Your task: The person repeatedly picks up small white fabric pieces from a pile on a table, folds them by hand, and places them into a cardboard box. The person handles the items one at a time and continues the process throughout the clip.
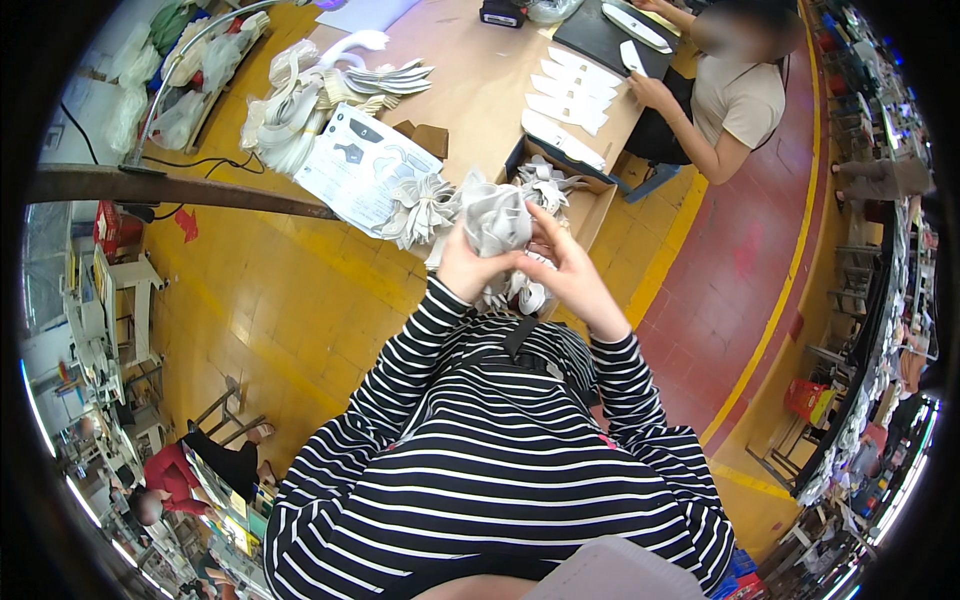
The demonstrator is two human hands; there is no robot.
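Both of my hands are raised in front of my striped shirt, around a bundle of pale grey, curled cut pieces [497, 222]; they look like fabric or shoe parts. My left hand [464, 264] grips the bundle from its left and lower side. On the other side, my right hand [566, 262] has its fingers and thumb closed against it. A fanned bundle of similar off-white pieces [420, 208] lies just left of my left hand, at the table's near edge. Beyond my right hand, more such pieces [545, 182] fill an open cardboard box [594, 208].
A printed sheet with drawings [352, 165] lies on the brown table [465, 85], beside heaped white strips [285, 125]. White cut pieces [572, 90] are laid in a row at the right. There a co-worker [735, 105] handles a white piece over a black mat [600, 42]. A metal bar [180, 188] juts in from the left.
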